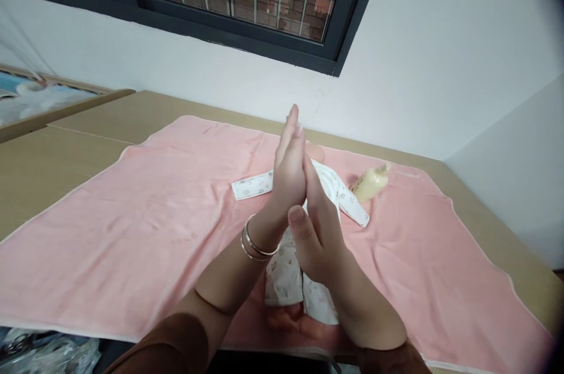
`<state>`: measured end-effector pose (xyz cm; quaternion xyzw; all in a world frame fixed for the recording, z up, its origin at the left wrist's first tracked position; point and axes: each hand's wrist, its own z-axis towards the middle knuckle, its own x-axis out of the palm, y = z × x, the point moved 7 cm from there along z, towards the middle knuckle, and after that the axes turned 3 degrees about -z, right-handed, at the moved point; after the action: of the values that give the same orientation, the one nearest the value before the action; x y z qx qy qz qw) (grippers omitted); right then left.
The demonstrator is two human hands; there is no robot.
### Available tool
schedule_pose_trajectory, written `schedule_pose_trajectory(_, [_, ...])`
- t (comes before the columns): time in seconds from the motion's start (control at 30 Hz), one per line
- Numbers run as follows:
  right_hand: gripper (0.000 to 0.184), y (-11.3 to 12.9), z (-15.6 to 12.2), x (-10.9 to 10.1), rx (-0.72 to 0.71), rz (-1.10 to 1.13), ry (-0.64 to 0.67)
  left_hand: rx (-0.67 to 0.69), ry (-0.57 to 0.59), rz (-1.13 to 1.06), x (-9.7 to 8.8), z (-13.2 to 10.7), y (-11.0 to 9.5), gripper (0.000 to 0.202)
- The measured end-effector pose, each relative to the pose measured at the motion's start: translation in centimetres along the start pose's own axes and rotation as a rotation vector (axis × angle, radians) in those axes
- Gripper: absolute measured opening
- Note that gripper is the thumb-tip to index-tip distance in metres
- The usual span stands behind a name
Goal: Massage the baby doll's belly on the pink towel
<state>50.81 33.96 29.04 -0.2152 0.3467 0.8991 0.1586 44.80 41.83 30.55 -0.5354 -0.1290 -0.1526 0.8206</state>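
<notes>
My left hand and my right hand are held palm to palm in mid-air, with straight fingers pointing up and away. Nothing shows between the palms. Two thin bangles circle my left wrist. Below and behind the hands, a small baby-like figure in white printed clothes lies on a pink blanket, its sleeves spread out. Bare feet show under the trouser legs. My hands and arms hide much of its middle. Whether it is a doll I cannot tell.
A pale yellow bottle lies tilted on the blanket, right of the figure. The blanket covers much of a wooden table against a white wall with a dark-framed window. Clear plastic bags show at the lower left.
</notes>
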Motion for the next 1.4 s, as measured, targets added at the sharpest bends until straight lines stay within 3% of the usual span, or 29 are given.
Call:
schedule_pose_trajectory(0.3, [0.073,-2.6,0.1,-3.3,0.125,-0.067,-0.227,0.157,0.141,0.19,2.8,-1.8,1.8,0.037])
schedule_pose_trajectory(0.53, [0.069,-5.0,0.5,-6.0,0.184,-0.041,-0.28,0.073,0.266,0.103,4.8,-3.1,1.7,0.043])
schedule_pose_trajectory(0.73, [0.063,-5.1,-0.2,-7.0,0.149,-0.172,-0.405,-0.054,0.539,-0.013,6.8,-5.2,0.5,0.049])
schedule_pose_trajectory(0.93, [0.074,-1.9,-0.3,-3.1,0.082,-0.187,-0.152,0.022,0.4,0.021,4.5,-3.9,-1.0,0.054])
schedule_pose_trajectory(1.07, [0.078,0.4,-0.2,-0.4,0.02,-0.136,-0.027,-0.02,0.219,-0.021,1.6,-1.1,-0.6,0.059])
schedule_pose_trajectory(1.17, [0.079,1.0,-0.2,0.9,0.018,-0.115,0.044,-0.03,0.163,-0.02,0.5,0.5,0.0,0.067])
schedule_pose_trajectory(1.27, [0.078,0.4,-0.1,0.6,0.034,-0.083,0.026,0.009,0.168,-0.029,1.0,0.4,0.7,0.067])
schedule_pose_trajectory(1.4, [0.071,-1.6,0.6,-2.2,0.041,-0.094,-0.134,0.049,0.272,-0.023,3.9,-1.7,1.7,0.06])
